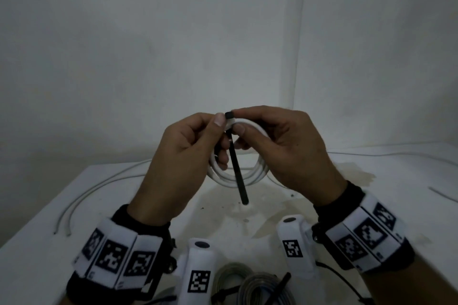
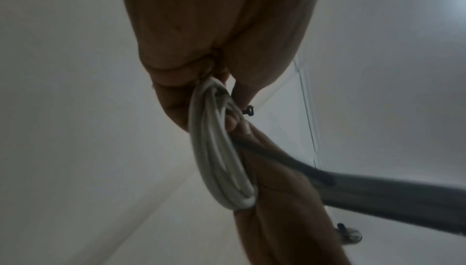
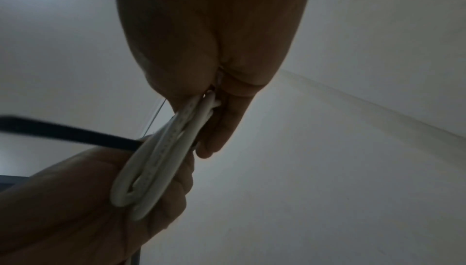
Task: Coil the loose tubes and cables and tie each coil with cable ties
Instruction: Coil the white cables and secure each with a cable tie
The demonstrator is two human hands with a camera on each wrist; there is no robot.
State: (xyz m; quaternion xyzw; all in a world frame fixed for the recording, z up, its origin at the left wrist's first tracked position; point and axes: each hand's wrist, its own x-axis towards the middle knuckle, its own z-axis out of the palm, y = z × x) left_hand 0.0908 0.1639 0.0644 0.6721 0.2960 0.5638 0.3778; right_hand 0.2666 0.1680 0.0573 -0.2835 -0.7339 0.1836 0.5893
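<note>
Coil: the white cable coil (image 1: 239,176) is held upright in the air above the desk (image 1: 104,195), between both hands.
Left grip: the left hand (image 1: 183,153) pinches the coil beside the tie's head.
Right grip: the right hand (image 1: 285,148) is clamped on the coil top at the head of the black cable tie (image 1: 237,168).
Risk: the tie's tail hangs loose; if either pinch eases, the loops likely spring apart.
Risk 2: a slack tie could slide round the coil.

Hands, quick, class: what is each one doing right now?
Left hand: grips the white coil at the black tie.
Right hand: pinches the coil beside the tie's head.
</note>
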